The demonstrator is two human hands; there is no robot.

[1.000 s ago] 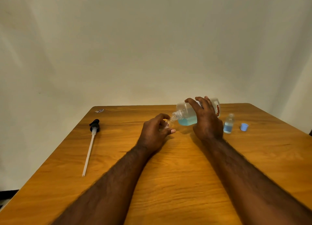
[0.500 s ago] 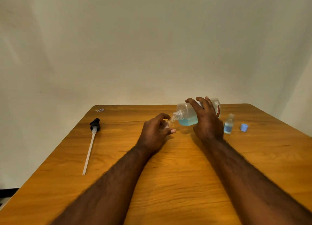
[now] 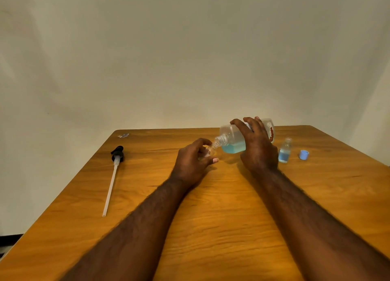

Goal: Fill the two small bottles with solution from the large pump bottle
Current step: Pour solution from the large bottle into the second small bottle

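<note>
So, your right hand (image 3: 257,147) is wrapped over the large pump bottle (image 3: 231,139), holding it tipped on its side above the table (image 3: 221,228). The neck points toward 8 o'clock and the blue solution is pooled along its lower side. Your left hand (image 3: 193,162) is curled round one small bottle (image 3: 208,152), with its mouth right at the big bottle's threaded neck. Your fingers hide most of it, so I can't tell how full it is.

The other small bottle (image 3: 285,152) stands upright just at 3 o'clock of your right hand, with blue liquid in its lower part. A blue cap (image 3: 304,154) sits at its 3 o'clock. The pump head with its long tube (image 3: 115,175) lies flat, well off at 9 o'clock of your left hand.
</note>
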